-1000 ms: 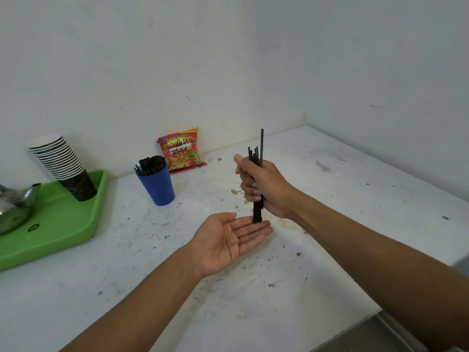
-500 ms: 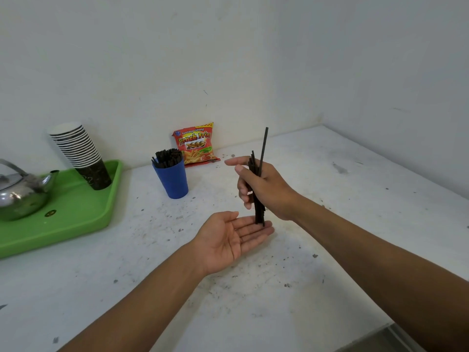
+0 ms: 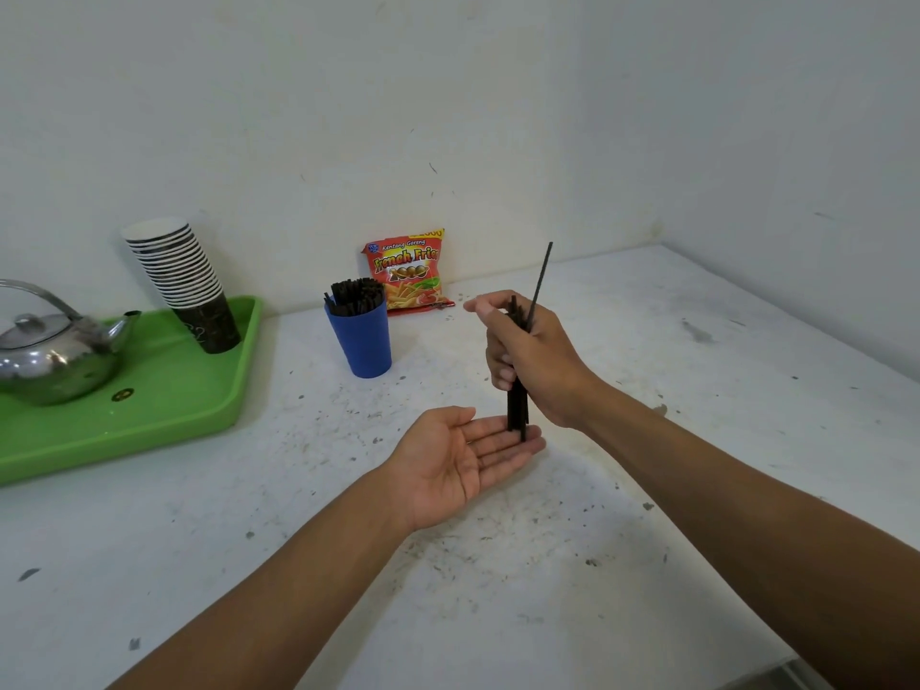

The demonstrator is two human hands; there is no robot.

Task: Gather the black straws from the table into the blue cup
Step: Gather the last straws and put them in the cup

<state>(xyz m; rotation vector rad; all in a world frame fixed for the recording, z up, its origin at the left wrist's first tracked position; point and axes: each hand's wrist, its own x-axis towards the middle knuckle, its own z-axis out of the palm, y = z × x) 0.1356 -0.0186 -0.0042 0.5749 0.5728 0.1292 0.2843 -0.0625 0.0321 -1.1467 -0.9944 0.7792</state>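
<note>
My right hand grips an upright bundle of black straws above the middle of the table. One straw sticks up well above the others. The bundle's lower ends rest on the fingers of my left hand, which lies flat, palm up, holding nothing. The blue cup stands to the left and further back, near the wall, and is filled with several black straws.
A red snack bag leans on the wall behind the cup. A green tray at the left carries a steel kettle and a stack of paper cups. The white table is speckled; its front edge is at the lower right.
The view has shifted, bringing the kettle and tray further in. My right hand's index finger has loosened around the bundle and one straw stands higher and tilted. The left palm stays underneath.
</note>
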